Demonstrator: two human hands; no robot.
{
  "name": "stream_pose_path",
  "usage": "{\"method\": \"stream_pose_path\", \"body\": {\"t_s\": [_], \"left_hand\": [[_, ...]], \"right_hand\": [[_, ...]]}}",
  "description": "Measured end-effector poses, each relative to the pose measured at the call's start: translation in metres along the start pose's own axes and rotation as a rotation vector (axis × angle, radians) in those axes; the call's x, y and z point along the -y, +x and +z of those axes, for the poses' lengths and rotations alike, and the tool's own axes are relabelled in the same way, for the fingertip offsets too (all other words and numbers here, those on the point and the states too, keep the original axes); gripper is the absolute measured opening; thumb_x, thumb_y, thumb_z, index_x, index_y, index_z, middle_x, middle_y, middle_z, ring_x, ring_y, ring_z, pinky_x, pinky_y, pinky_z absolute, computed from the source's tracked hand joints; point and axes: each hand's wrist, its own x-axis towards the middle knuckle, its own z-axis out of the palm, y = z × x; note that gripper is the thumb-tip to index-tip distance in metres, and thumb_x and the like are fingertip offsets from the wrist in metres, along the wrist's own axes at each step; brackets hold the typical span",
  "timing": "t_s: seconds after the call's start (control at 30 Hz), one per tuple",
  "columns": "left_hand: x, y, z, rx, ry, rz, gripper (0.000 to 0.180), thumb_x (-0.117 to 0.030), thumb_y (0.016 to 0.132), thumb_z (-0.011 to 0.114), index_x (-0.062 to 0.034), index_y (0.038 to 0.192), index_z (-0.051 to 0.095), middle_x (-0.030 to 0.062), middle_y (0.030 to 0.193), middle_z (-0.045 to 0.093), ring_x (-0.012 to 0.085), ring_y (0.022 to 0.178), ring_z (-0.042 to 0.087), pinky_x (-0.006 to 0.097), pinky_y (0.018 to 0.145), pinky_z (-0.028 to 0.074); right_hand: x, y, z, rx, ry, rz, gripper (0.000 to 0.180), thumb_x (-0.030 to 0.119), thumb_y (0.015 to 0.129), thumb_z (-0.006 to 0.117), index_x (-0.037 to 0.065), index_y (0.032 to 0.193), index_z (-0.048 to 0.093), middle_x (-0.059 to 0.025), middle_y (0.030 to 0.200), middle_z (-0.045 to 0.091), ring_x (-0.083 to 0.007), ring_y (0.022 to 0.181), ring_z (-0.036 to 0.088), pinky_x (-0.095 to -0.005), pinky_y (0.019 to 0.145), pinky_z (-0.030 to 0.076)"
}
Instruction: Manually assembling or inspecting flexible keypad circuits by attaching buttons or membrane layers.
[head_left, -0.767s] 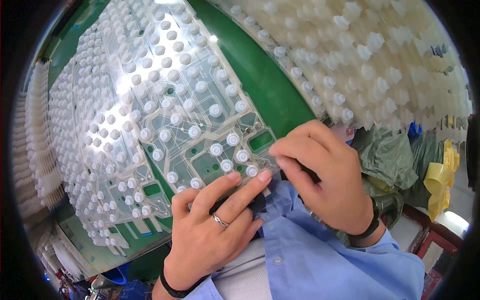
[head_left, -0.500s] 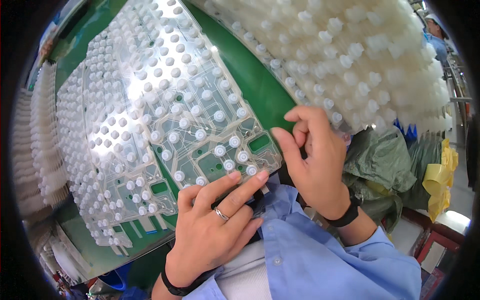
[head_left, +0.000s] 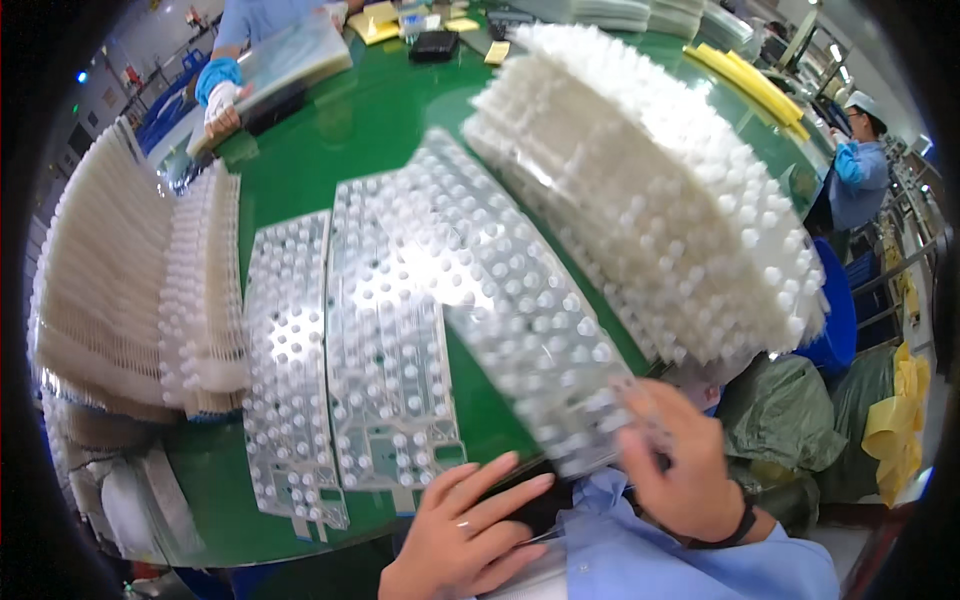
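Membrane sheet (head_left: 510, 300), clear with white domes, lifted by right hand (head_left: 680, 465).

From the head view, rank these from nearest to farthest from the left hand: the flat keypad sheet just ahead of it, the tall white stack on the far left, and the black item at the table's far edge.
From the left hand:
1. Flat keypad sheet, directly ahead of the fingertips.
2. Tall white stack, far left.
3. Black item, far edge of the table.

Light-blue sleeves (head_left: 690, 565), finger ring (head_left: 461, 523), black wristband (head_left: 738, 522).
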Motion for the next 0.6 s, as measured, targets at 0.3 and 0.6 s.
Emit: {"method": "stream_pose_path", "body": {"t_s": [0.3,0.6], "left_hand": [[0.02,-0.095,-0.074,-0.396,0.095,-0.322,0.021,-0.025,0.085,0.07,-0.0045,0.082,0.066,0.0189,0.115,0.069,0.0423,0.122,0.055,0.051,0.107,0.034],[0.036,-0.116,-0.076,-0.521,-0.019,-0.437,0.02,-0.021,0.074,0.065,-0.002,0.073,0.06,0.0196,0.109,0.07,0.0394,0.115,0.059,0.048,0.101,0.04]], "right_hand": [[0.006,0.034,-0.137,-0.53,0.508,0.089,0.059,0.003,0.088,0.053,-0.003,0.144,0.04,-0.0191,0.136,0.055,-0.0221,0.113,0.062,-0.0303,0.087,0.054],[-0.093,0.028,-0.169,-0.388,-0.246,0.108,0.054,0.01,0.093,0.059,0.006,0.145,0.044,-0.0105,0.139,0.054,-0.0191,0.126,0.049,-0.0306,0.104,0.039]]}}
